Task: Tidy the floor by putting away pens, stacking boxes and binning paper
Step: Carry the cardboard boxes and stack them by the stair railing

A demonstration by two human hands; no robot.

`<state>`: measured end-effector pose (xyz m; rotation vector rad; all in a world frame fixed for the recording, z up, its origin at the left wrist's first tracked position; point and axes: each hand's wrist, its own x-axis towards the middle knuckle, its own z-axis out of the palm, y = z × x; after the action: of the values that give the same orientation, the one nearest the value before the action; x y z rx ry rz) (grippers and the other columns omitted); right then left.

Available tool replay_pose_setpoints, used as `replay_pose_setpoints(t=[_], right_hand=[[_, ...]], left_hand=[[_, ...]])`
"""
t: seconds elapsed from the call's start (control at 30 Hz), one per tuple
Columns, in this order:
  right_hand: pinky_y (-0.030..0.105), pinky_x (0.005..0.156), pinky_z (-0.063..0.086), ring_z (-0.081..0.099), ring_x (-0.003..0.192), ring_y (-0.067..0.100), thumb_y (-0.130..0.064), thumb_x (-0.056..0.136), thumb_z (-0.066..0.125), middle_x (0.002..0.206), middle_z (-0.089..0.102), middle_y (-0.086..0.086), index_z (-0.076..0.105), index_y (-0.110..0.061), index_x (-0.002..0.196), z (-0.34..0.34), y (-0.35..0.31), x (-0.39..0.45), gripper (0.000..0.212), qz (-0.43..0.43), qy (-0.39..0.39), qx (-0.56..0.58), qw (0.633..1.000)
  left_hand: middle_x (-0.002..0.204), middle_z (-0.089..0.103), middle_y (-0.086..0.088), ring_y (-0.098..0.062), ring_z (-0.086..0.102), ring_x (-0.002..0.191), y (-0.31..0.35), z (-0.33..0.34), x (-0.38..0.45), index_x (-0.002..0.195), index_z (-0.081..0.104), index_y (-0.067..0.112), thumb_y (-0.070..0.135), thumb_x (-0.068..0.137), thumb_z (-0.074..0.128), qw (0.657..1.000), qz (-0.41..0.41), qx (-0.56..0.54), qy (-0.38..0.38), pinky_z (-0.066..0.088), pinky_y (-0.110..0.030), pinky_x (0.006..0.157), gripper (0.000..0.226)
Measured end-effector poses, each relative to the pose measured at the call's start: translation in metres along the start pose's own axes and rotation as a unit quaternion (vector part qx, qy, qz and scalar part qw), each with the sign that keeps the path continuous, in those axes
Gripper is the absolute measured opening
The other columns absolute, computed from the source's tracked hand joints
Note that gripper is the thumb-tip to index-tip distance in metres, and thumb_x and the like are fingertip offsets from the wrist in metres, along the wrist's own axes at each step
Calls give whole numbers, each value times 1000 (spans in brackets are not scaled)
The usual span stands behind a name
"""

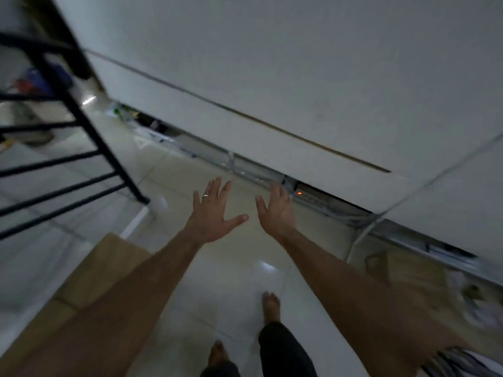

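**Glossy tile, bare feet, and nothing in either hand**

Glossy pale floor tile (pixel 223 281) is carrying the person's 2 bare feet, and that is where I am seeing the first risk: a hurried step on a surface this shiny could slide. Just to their left a brown cardboard box (pixel 109 270) is lying flat on the floor, close enough to catch a foot; it looks like 1 of the boxes waiting to be stacked. To the right, another cardboard piece (pixel 408 278) is sitting near a loose white cable (pixel 362 235), which could snag an ankle.

Further out, the left hand (pixel 212 213) and right hand (pixel 276 210) are reaching forward, fingers spread, holding nothing at all.

Beyond them, small clutter (pixel 152 126) is lying along the foot of the white wall (pixel 272 63); it is too blurred to say whether it is pens or paper. The black metal rack (pixel 65 126) on the left is standing near enough to knock an elbow during a bend.
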<state>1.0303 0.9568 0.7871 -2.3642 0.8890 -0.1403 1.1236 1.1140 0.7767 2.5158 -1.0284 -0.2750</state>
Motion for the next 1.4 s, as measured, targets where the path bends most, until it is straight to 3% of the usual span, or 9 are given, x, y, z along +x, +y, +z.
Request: replay_pose_setpoints(t=[0.3,0.53,0.87,1.07,1.4], right_hand=[[44,112,30,32,138,34,-43,98,46,151,33,16,31,-10,147,-161,134,-85,62,150,136,21,979],[48,107,36,39,129,37,-42,97,48,143,38,17,35,-11,142,-260,269,-169,56,245,212,22,946],[49,111,31,32,137,35,-41,97,47,151,32,15,32,-11,145,-396,490,-331,58,328,266,8,906],[45,106,34,40,129,34,-45,96,46,143,41,14,36,-12,142,-444,579,-415,58,412,306,12,858],[46,104,37,42,126,30,-49,97,44,142,42,12,37,-16,142,-523,717,-522,57,522,395,11,756]], left_hand=[[164,7,-3,-21,14,150,208,26,22,156,7,26,81,77,45,981,171,-15,-86,17,-55,118,103],[163,13,-4,-24,14,149,380,90,5,155,13,26,74,79,54,947,294,16,-125,13,-56,118,99],[163,13,-2,-22,12,150,639,215,-83,156,11,26,69,82,56,900,384,24,-203,13,-55,119,97],[163,11,-2,-22,11,150,766,271,-135,155,11,24,68,82,56,849,463,37,-254,7,-51,118,96],[163,14,-3,-24,15,149,973,379,-190,155,13,25,70,81,55,731,601,35,-321,18,-54,118,96]])
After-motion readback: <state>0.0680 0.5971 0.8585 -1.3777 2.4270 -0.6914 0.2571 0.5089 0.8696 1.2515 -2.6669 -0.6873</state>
